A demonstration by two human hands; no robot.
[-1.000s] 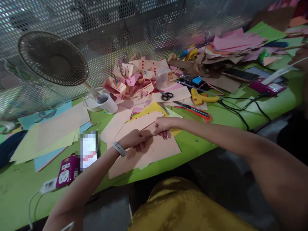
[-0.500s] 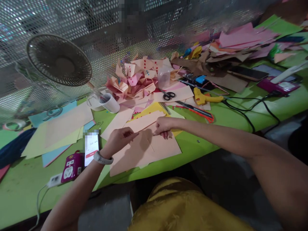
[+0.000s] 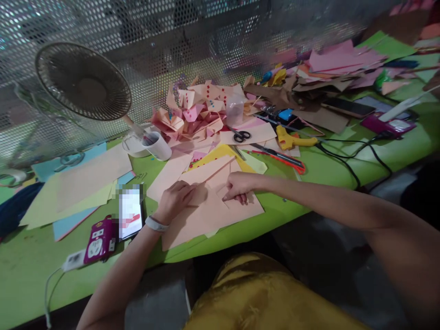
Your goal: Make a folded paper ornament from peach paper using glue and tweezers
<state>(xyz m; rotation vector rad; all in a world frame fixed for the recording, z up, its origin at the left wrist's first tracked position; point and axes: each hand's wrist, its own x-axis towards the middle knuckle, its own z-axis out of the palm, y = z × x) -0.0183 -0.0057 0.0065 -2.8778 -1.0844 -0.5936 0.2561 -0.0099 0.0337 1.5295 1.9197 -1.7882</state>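
Note:
A large peach sheet of paper point(image 3: 213, 219) lies on the table in front of me, with a folded upper flap point(image 3: 209, 168) and thin crease lines. On its left part rests my left hand point(image 3: 176, 198), palm down, its fingers laid over the paper by the flap and a white band on the wrist. My right hand point(image 3: 239, 185) is mostly curled, with the index fingertip pressed on the sheet near a short crease. Nothing shows between its fingers. Under the flap, a yellow sheet point(image 3: 223, 151) sticks out.
Black-handled scissors point(image 3: 242, 136), an orange-edged cutter point(image 3: 285, 158) and a yellow glue gun point(image 3: 295, 139) lie beyond the sheet. Folded peach paper pieces point(image 3: 195, 114) are heaped behind. At left stand a fan point(image 3: 84, 82), a white cup point(image 3: 158, 145), a phone point(image 3: 130, 213) and a purple socket point(image 3: 99, 240).
My left hand has settled flatter on the paper and shifted slightly right. The right index fingertip has moved a little down and right across the sheet. The camera view has shifted slightly.

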